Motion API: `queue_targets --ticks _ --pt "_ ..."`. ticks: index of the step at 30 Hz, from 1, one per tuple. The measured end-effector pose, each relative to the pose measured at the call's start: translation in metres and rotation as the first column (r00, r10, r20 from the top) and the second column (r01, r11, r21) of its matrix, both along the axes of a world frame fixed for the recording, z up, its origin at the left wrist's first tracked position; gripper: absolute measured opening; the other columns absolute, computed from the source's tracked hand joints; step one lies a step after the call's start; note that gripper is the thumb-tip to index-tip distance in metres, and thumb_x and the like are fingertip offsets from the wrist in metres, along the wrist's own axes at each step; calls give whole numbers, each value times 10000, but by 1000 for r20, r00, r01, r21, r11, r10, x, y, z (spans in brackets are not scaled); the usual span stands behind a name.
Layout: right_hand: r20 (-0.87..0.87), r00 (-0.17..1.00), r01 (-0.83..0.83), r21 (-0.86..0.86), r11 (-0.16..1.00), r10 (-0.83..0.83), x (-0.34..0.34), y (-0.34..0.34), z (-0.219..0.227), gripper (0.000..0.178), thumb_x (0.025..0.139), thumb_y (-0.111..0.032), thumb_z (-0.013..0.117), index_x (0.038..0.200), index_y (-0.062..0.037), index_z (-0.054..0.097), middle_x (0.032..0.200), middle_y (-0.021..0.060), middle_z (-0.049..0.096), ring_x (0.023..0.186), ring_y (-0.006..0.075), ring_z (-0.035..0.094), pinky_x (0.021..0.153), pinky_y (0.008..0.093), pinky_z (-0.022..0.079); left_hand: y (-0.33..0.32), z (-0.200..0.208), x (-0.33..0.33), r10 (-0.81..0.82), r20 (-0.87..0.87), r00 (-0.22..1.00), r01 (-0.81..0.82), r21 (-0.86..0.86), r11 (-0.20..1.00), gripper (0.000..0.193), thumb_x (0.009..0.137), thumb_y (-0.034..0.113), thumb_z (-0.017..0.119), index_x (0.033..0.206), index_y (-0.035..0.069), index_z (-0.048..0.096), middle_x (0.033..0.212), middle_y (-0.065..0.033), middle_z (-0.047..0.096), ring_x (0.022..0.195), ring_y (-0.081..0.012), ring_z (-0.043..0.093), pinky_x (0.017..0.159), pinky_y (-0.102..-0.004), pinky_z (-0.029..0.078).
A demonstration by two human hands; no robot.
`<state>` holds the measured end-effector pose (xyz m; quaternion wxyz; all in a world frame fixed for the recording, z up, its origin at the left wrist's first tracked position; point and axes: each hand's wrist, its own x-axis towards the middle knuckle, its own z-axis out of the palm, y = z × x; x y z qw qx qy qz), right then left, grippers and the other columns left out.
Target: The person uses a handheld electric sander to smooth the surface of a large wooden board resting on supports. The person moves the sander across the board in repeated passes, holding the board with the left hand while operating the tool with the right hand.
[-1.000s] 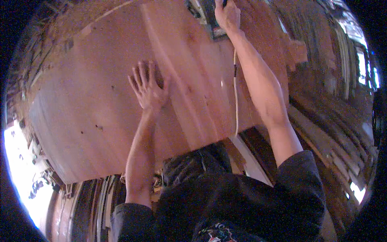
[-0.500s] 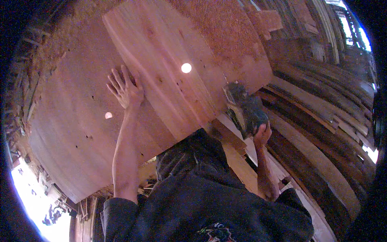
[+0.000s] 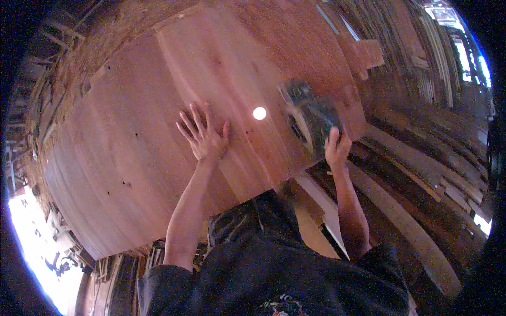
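A wide reddish-brown wooden panel (image 3: 121,158), with a lighter band of grain along its middle, lies in front of me. My left hand (image 3: 208,142) rests palm down on it, fingers spread and holding nothing. At the panel's right side, my right hand (image 3: 337,150) grips the rear end of a handheld power tool (image 3: 311,116). Its long, dark blue-green body sits on the wood, pointing away from me. Blur and poor light hide its exact kind. Its underside and most of my right fingers are hidden.
Fine sawdust (image 3: 295,37) covers the panel's far right part. Long boards (image 3: 406,221) lie stacked to the right, with a wood offcut (image 3: 369,55) beyond the panel's edge. A bright round light spot (image 3: 259,113) falls between my hands. Scrap wood (image 3: 52,121) lies at the left.
My right hand has pushed the power tool forward and slightly left over the panel. My left hand now rests farther right, on the lighter band. The view has shifted a little.
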<state>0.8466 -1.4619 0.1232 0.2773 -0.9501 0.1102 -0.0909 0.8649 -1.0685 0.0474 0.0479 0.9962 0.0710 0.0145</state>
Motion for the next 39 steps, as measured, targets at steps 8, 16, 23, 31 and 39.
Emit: queue_targets --ticks 8,16,23,31,39 --pt "180 972 -144 -38 989 149 288 146 12 694 1057 -628 479 1288 -2 669 1079 317 742 1028 540 698 915 604 554 -8 20 3 11 -19 1000 -13 -138 990 857 974 612 588 1669 176 343 1755 -218 165 1592 -550 76 1277 -700 38" --pt "-177 948 -234 174 956 264 400 225 46 798 1106 -602 335 1630 1 333 1672 256 362 1555 440 328 1258 555 309 -3 12 -2 32 -6 999 -33 -102 994 856 953 615 618 1655 187 378 1745 -193 226 1598 -521 114 1281 -686 79" --pt "110 959 -267 45 963 261 235 121 15 663 1070 -591 484 1325 1 641 1111 314 737 1043 537 694 929 598 551 -6 7 3 10 77 997 0 -118 993 879 944 637 618 1659 191 370 1748 -183 229 1605 -511 105 1284 -674 57" --pt "-133 980 192 463 865 -146 -130 -28 14 620 1064 -585 532 1333 -33 616 854 -1 644 641 90 573 537 268 462 0 -2 2 21 45 999 -21 -5 1000 882 975 660 551 1675 173 324 1759 -198 174 1606 -519 67 1285 -675 29" --pt "-32 991 132 290 948 -129 -160 -43 0 689 1054 -648 497 1264 -5 632 780 7 643 612 83 562 532 276 453 -2 -5 3 4 78 997 -2 -35 999 873 992 661 510 1680 162 310 1760 -204 162 1605 -526 39 1278 -689 2"
